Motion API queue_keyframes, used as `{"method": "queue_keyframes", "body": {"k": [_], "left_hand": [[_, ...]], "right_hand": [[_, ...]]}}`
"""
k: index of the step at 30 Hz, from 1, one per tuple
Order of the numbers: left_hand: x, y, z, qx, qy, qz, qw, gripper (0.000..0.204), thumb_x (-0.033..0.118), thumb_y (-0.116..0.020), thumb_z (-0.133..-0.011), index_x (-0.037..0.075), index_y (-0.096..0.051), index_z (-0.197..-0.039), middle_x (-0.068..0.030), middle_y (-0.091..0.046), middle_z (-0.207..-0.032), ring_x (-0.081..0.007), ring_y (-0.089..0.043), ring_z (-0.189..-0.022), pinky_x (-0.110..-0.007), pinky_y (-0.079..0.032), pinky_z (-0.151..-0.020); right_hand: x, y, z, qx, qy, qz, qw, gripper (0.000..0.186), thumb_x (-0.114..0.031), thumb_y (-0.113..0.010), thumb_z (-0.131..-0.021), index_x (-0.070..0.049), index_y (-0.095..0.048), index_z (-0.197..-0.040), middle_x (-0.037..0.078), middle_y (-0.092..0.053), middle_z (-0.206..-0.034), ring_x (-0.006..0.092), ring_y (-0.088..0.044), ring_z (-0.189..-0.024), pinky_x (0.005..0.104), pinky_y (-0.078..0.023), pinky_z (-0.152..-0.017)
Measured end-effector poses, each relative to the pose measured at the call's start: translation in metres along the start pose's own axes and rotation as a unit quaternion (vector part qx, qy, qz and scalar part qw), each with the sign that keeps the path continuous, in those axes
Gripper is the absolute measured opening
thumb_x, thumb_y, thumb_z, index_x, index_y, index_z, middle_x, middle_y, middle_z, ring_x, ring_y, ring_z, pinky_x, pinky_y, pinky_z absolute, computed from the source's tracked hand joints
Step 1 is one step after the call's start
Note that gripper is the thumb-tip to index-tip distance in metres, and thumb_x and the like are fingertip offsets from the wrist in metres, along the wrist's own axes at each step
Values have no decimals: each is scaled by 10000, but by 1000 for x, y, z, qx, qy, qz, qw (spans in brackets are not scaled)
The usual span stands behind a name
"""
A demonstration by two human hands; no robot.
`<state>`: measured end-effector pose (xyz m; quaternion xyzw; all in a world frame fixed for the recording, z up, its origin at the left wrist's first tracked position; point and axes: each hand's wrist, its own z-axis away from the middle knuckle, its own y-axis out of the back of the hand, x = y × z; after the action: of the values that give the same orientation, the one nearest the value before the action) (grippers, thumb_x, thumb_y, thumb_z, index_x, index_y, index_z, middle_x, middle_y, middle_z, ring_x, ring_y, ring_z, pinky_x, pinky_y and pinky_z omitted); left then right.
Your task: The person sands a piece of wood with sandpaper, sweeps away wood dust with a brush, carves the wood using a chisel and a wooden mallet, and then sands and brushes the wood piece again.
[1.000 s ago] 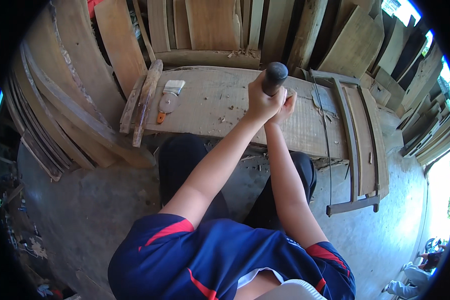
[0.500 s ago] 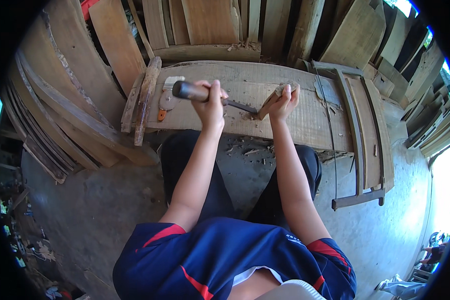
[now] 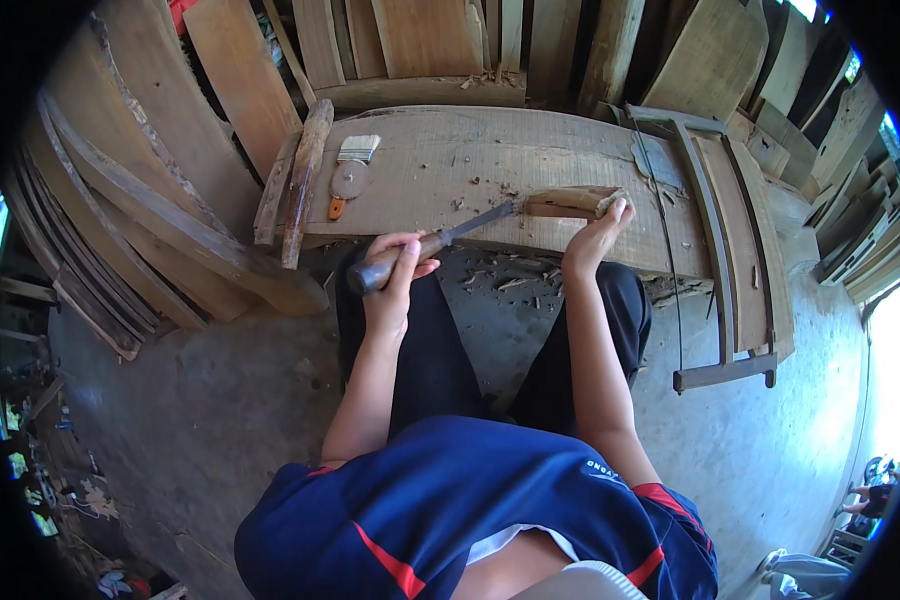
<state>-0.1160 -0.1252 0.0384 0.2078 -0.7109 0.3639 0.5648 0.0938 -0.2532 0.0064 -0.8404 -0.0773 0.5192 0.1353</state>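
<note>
Gripping a chisel (image 3: 450,236) by its dark wooden handle in the left hand (image 3: 398,265), just left of the frame's centre, with fingers curled round it. Slanting up and rightward with its blade toward the middle of the frame, over the bench (image 3: 440,165). Holding a wood piece (image 3: 570,203) by its far right end in the right hand (image 3: 597,240), right of centre, with fingers closed on it. Pointing its left end at the blade tip, very near; cannot tell of any contact there. Showing wood chips (image 3: 510,284) on the floor below the bench's near edge, at mid-frame. Showing also a flat brush (image 3: 358,150) on the bench, left of upper centre, with bristles upward, and a frame saw (image 3: 705,240) toward the right, reaching past the bench's near edge. Leaning at upper left, several planks (image 3: 240,80).
</note>
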Motion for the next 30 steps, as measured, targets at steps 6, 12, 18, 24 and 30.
{"method": "queue_keyframes", "body": {"k": [6, 12, 18, 24, 30], "left_hand": [[-4, 22, -31, 10, -162, -97, 982, 132, 99, -629, -823, 22, -572, -914, -141, -599, -1034, -152, -628, -681, -256, -531, -631], [-3, 44, -93, -202, -292, -508, 785, 185, 120, -678, -720, 119, -632, -899, -94, -564, -1142, -291, -588, -948, -343, -461, -824], [-15, 69, -125, -273, -250, -601, 708, 234, 74, -498, -792, 155, -618, -976, -53, -464, -1302, -288, -545, -1064, -333, -427, -892], [-6, 84, -141, -294, -240, -659, 649, 214, 115, -467, -808, 185, -619, -941, -4, -454, -1318, -276, -564, -1026, -353, -470, -813], [-2, 114, -153, -280, -291, -693, 597, 312, 84, -453, -802, 237, -631, -1008, -8, -502, -1273, -268, -583, -984, -360, -480, -789]], "right_hand": [[-39, 31, 14, -19, -381, -127, 915, 609, -473, -366, -914, -156, -112, -1368, 157, -287, -1311, 346, -438, -1113, 447, -494, -815], [-16, 46, 25, -3, -380, -198, 904, 631, -307, -503, -899, -103, -100, -1339, 176, -312, -1271, 309, -497, -1051, 412, -502, -823], [3, 35, 36, -57, -458, -179, 869, 423, -271, -481, -913, -16, -292, -1194, 164, -460, -1104, 304, -587, -907, 414, -529, -772], [8, 33, 26, -193, -596, -64, 777, 425, -326, -426, -927, 67, -399, -1086, 178, -542, -921, 294, -613, -766, 384, -545, -625], [23, 36, 41, -246, -622, -2, 744, 432, -411, -391, -928, -8, -449, -1073, 100, -595, -792, 212, -602, -647, 317, -495, -544]]}}
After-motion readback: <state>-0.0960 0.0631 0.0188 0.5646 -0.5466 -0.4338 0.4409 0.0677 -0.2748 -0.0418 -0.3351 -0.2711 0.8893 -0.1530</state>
